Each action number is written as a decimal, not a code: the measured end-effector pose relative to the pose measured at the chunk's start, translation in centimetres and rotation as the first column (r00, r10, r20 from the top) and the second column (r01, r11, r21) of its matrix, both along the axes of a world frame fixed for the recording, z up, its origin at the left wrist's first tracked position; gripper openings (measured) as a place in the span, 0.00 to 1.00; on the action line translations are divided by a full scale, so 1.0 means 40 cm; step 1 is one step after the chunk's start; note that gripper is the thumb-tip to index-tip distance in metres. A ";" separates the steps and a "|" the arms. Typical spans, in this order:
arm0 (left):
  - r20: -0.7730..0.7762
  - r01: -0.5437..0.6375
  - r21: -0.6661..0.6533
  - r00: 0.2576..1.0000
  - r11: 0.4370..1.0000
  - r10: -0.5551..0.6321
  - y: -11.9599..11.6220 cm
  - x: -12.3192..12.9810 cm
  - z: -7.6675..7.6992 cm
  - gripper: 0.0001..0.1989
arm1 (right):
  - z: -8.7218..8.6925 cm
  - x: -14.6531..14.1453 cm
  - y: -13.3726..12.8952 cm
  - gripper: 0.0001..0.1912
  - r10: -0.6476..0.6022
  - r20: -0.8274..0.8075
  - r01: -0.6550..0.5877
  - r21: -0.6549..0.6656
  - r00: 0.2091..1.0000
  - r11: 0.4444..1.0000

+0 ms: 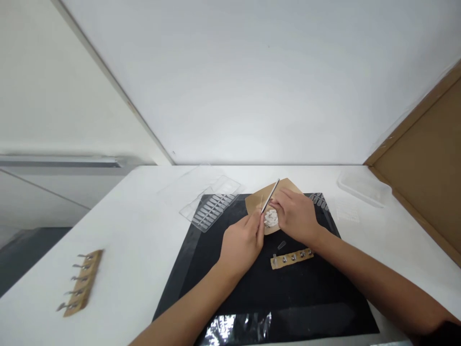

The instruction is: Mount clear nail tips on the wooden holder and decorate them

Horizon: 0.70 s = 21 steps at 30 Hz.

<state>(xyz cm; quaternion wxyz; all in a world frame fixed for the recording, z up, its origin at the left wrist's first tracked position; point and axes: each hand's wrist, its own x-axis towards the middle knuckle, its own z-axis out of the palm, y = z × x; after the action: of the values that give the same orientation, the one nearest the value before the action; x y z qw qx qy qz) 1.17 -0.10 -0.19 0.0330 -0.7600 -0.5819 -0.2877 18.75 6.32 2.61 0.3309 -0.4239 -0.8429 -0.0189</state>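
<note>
My left hand is closed around a thin, straight stick with a pale face and a dark edge, perhaps a nail file seen edge-on. Fingers of my right hand are pinched together beside that stick; what they hold is hidden. Beneath both hands lies brown paper with a small white heap on it. Closer to me, a loose clear nail tip rests on the black mat. Next to it is a cardboard strip with several metal studs and a clear piece standing at its left end.
A clear tray of nail tips overlaps the mat's back left corner. More tips lie behind my right hand. On the white table, a second cardboard strip carries upright pieces. A clear plastic box stands near the cardboard panel.
</note>
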 end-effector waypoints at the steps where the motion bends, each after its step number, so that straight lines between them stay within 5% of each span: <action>1: -0.010 -0.003 -0.003 1.000 1.000 0.003 -0.001 0.001 0.001 0.18 | 0.001 0.000 -0.001 0.13 0.013 -0.003 -0.013 -0.003 1.000 1.000; 8: -0.003 -0.026 0.044 1.000 0.999 0.026 -0.004 0.004 0.015 0.18 | 0.016 -0.003 0.002 0.14 -0.046 -0.069 0.048 0.023 0.997 0.999; 21: 0.015 0.038 0.152 0.999 0.988 -0.041 -0.006 -0.007 0.010 0.14 | 0.008 -0.006 -0.005 0.12 0.085 -0.018 -0.084 0.040 0.996 0.996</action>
<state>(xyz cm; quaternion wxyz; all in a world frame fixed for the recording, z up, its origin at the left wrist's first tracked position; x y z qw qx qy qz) 0.89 -0.33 0.19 0.0797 -0.7639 -0.5436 -0.3385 18.50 6.10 2.92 0.3479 -0.3815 -0.8562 -0.0172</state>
